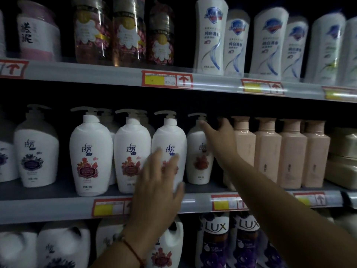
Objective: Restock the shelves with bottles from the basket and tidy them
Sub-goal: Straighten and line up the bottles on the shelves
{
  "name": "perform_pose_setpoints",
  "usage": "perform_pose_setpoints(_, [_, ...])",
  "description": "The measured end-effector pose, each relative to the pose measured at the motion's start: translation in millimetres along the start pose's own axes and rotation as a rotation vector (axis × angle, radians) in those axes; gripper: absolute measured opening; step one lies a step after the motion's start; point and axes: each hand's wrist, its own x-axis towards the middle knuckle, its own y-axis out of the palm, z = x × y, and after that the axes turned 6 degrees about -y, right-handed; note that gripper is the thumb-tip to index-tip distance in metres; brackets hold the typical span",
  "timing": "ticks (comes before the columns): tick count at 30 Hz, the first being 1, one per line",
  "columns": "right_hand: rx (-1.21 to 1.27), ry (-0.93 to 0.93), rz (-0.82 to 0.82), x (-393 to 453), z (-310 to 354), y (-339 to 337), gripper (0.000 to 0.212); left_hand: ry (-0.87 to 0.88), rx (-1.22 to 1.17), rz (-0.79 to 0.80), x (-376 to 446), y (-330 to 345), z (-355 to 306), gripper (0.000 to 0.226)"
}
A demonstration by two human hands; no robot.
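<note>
From the head camera, the left hand [154, 192] is spread flat with straight fingers against a white pump bottle [169, 149] at the front edge of the middle shelf [48, 206]. The right hand [222, 138] reaches in, fingers straight and holding nothing, beside a set-back pump bottle [199, 161] and 4 pink bottles [267, 151].
</note>
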Motion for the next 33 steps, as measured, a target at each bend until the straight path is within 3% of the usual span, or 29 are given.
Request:
perform_pose_setpoints(3, [-0.131, 0.106, 0.09, 26, -5, 21, 0.047, 0.157, 0.151, 0.064, 0, 26, -7, 0.078])
perform_pose_setpoints(7, [-0.133, 0.154, 0.133, 32, -13, 25, 0.03, 0.114, 0.215, 0.103, -6, 40, 10, 0.073])
perform_pose_setpoints(15, [-0.152, 0.019, 0.169, 24, -5, 2, 0.031, 0.109, 0.214, 0.15, -12, 43, 20, 0.074])
perform_pose_setpoints(23, [-0.183, 0.054, 0.246, 21, 6, -7, 0.035, 0.119, 0.191, 0.159, -15, 43, 22, 0.074])
perform_pose_setpoints(27, [-0.184, 0.035, 0.184, 11, 1, 2, 0.04, 0.122, 0.122, 0.185, -16, 37, 20, 0.072])
perform_pose_setpoints(30, [-0.114, -0.004, 0.094, -3, -12, 10, 0.05, 0.044, 0.029, 0.137, -20, 17, 28, 0.071])
perform_pose_setpoints(33, [-0.038, -0.013, 0.024, -24, -24, 17, 0.069, -0.211, -0.14, -0.067, -20, -11, 51, 0.068])
